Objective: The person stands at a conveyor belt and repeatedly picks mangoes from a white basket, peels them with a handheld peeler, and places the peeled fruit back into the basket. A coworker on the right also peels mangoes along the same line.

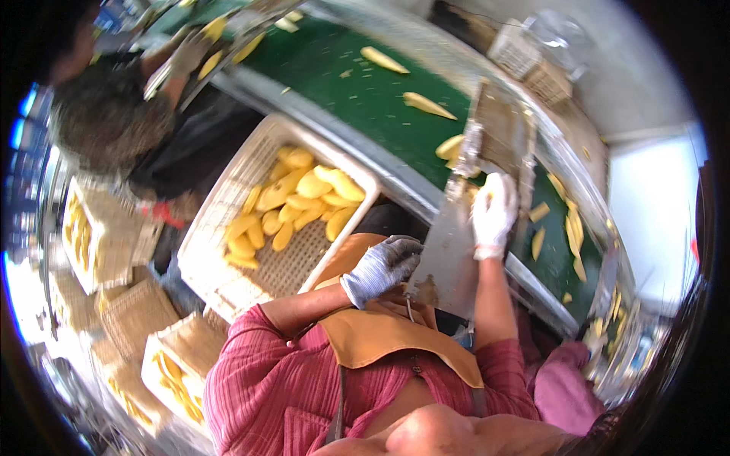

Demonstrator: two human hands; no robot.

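Note:
My right hand [495, 216], in a white knit glove, lies palm down on a sloping metal plate [450, 256] that reaches over a green conveyor belt [342, 85]. A bit of yellow shows beside its fingers, but the glove hides whether it grips anything. At the plate's left edge is my left hand [382, 268], in a greyish glove with the fingers bent; its palm is hidden. Beyond the right hand the metal continues as a worn trough [502, 122]. Yellow slices [449, 147] lie on the belt against the trough's left side.
A white plastic crate [274, 285] of peeled yellow produce [311, 185] stands at my left. Past it, a co-worker's gloved hand [191, 54] is at the belt. More crates [177, 365] stand lower left. Long yellow pieces [573, 228] lie on the belt's right part.

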